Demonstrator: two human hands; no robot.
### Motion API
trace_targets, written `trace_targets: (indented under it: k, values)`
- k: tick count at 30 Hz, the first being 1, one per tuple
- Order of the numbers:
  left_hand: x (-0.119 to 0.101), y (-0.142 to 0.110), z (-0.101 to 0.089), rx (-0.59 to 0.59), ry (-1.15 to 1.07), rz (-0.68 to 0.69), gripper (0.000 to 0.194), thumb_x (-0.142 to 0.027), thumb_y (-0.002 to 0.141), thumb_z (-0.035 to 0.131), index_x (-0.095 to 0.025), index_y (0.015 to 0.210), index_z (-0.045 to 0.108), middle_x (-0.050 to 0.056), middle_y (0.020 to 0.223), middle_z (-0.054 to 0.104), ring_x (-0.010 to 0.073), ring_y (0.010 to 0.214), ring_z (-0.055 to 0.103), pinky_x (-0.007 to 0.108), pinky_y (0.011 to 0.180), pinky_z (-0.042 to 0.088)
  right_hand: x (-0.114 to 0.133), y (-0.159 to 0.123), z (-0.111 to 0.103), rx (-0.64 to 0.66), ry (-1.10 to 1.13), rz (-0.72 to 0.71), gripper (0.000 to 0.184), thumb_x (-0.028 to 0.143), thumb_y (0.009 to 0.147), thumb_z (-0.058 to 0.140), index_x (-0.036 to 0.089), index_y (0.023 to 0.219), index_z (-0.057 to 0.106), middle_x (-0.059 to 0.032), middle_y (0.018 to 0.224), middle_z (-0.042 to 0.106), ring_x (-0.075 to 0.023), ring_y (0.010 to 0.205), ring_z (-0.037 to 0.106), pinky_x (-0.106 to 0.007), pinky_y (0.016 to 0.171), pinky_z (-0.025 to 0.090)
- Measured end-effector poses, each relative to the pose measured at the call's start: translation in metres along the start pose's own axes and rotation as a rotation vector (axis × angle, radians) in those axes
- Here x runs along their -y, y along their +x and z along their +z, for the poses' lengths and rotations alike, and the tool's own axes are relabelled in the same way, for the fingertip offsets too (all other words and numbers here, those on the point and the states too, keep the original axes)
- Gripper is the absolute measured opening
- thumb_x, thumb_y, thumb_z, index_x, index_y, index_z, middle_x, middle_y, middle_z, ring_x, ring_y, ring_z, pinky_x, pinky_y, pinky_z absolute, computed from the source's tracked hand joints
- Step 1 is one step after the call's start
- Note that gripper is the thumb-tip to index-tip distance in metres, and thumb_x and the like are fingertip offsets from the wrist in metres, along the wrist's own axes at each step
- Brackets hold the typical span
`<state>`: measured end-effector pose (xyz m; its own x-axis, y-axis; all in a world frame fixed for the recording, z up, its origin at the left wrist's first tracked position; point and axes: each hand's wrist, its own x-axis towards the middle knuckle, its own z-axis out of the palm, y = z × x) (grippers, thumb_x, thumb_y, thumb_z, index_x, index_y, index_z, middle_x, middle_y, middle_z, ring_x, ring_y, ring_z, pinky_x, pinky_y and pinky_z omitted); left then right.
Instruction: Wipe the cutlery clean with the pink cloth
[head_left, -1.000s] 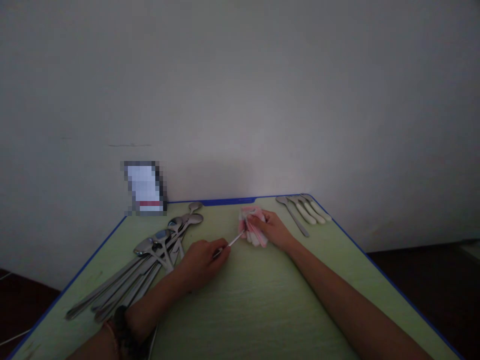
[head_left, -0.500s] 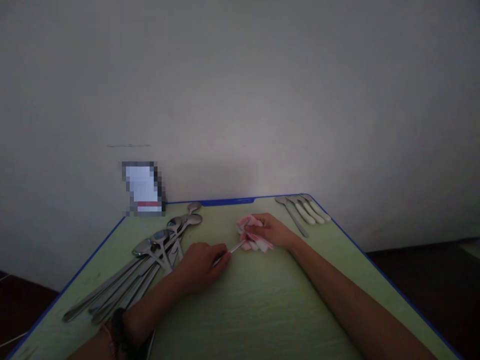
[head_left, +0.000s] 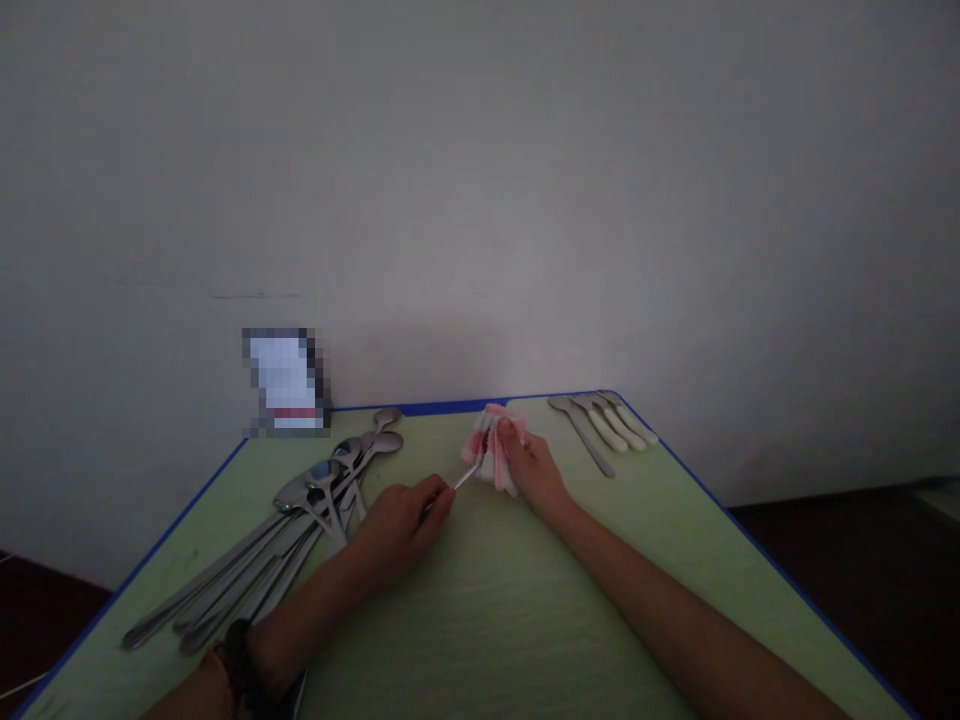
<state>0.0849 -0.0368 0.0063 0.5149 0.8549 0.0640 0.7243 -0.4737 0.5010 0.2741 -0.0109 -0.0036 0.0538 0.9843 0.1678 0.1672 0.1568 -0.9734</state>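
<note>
Several metal spoons and other cutlery pieces (head_left: 285,538) are piled along the left of the bench (head_left: 480,620), handles toward the near side; some are hidden by the left forearm. Right of the pile, one slim metal utensil (head_left: 466,476) is held near the middle by the left hand (head_left: 409,515), its fingers closed about the shank. The far end is covered by a pink-and-white cloth (head_left: 493,462), so its type cannot be told. The cloth is gripped by the right hand (head_left: 531,465), thumb on top, fingers folded behind and mostly out of sight.

The utensil is judged light, stiff and smooth, liable to slip or turn; hold is best taken at the handle. The cloth is judged soft and light, best pinched in a folded bunch.

The left hand is posed palm down, its forearm slanted in from near left, a dark band at the wrist. The right forearm is reached in from near right, the thumb pointed toward the far side.

At far right, one metal piece (head_left: 589,444) and several white-handled pieces (head_left: 607,430) are laid side by side. At far left, a blurred, screen-like object (head_left: 285,385) is stood by the wall (head_left: 525,200).
</note>
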Motion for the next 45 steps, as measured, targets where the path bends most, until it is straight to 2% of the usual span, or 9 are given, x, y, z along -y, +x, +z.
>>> trace_targets:
  k: [3,6,8,15,19,23,26,32,45]
  values:
    - [0.000,0.000,0.001,-0.027,-0.040,-0.003,0.031,-0.036,0.091,0.026,-0.020,0.079,0.049,-0.002,0.054,0.050,0.0147,0.051,0.051,0.024,0.052,0.030,-0.001,-0.002,0.003,0.084,-0.011,0.050,0.058,0.064,0.081,0.034,0.016,0.065,0.061,-0.0034,0.055,0.058,-0.0136,0.048,0.049,-0.025,0.045,0.036]
    - [-0.001,0.001,0.001,-0.066,-0.082,-0.012,0.030,-0.037,0.091,0.026,-0.020,0.077,0.046,-0.004,0.052,0.046,0.0139,0.049,0.049,0.024,0.051,0.029,-0.002,-0.003,0.004,0.218,-0.006,0.018,0.057,0.066,0.079,0.037,0.016,0.062,0.058,-0.0014,0.055,0.056,-0.0122,0.049,0.047,-0.024,0.048,0.036]
    - [-0.001,0.002,0.001,-0.062,-0.092,-0.011,0.030,-0.038,0.091,0.026,-0.020,0.076,0.046,-0.004,0.053,0.046,0.0139,0.050,0.049,0.023,0.052,0.030,-0.002,-0.002,0.003,0.245,0.002,-0.003,0.055,0.065,0.078,0.039,0.016,0.060,0.056,-0.0001,0.055,0.054,-0.0117,0.051,0.045,-0.023,0.049,0.036]
    - [0.000,0.002,0.001,-0.027,-0.059,0.028,0.025,-0.034,0.091,0.031,-0.020,0.089,0.051,-0.002,0.061,0.053,0.0148,0.056,0.054,0.023,0.055,0.032,-0.005,0.002,0.001,0.191,0.061,0.027,0.051,0.063,0.077,0.044,0.015,0.065,0.059,-0.0003,0.059,0.056,-0.0118,0.054,0.046,-0.023,0.052,0.037]
    - [-0.001,0.002,0.000,0.001,-0.090,0.044,0.028,-0.031,0.091,0.032,-0.019,0.106,0.052,0.000,0.067,0.060,0.0162,0.060,0.058,0.024,0.058,0.036,-0.009,0.004,0.000,0.105,0.179,0.051,0.044,0.057,0.076,0.051,0.015,0.071,0.061,-0.0007,0.064,0.058,-0.0118,0.056,0.047,-0.024,0.055,0.039]
    - [-0.001,0.001,0.000,0.003,-0.103,0.046,0.031,-0.032,0.091,0.031,-0.019,0.111,0.052,0.004,0.080,0.066,0.0187,0.072,0.062,0.026,0.066,0.039,-0.017,0.008,-0.001,-0.032,0.312,0.075,0.038,0.053,0.073,0.058,0.015,0.074,0.061,-0.0020,0.068,0.061,-0.0126,0.061,0.050,-0.024,0.059,0.041]
    - [0.000,0.001,0.001,-0.039,-0.141,0.036,0.034,-0.032,0.091,0.031,-0.018,0.117,0.048,0.002,0.074,0.064,0.0170,0.066,0.060,0.025,0.063,0.039,-0.021,0.011,-0.001,-0.087,0.418,0.099,0.035,0.050,0.069,0.063,0.016,0.077,0.062,-0.0029,0.074,0.064,-0.0134,0.066,0.054,-0.026,0.065,0.044]
    - [0.004,0.001,0.006,-0.170,-0.155,0.010,0.037,-0.035,0.087,0.041,-0.019,0.120,0.043,-0.005,0.062,0.054,0.0130,0.053,0.052,0.022,0.055,0.037,-0.018,0.010,-0.005,0.041,0.485,0.161,0.034,0.045,0.066,0.069,0.015,0.080,0.063,-0.0020,0.072,0.064,-0.0128,0.061,0.053,-0.026,0.059,0.044]
    - [0.000,0.000,0.004,-0.098,-0.144,0.021,0.044,-0.029,0.085,0.042,-0.021,0.129,0.041,0.000,0.078,0.066,0.0169,0.066,0.061,0.025,0.064,0.043,-0.019,0.013,-0.007,0.100,0.559,0.177,0.029,0.041,0.066,0.071,0.015,0.077,0.065,-0.0014,0.069,0.064,-0.0124,0.061,0.053,-0.025,0.059,0.044]
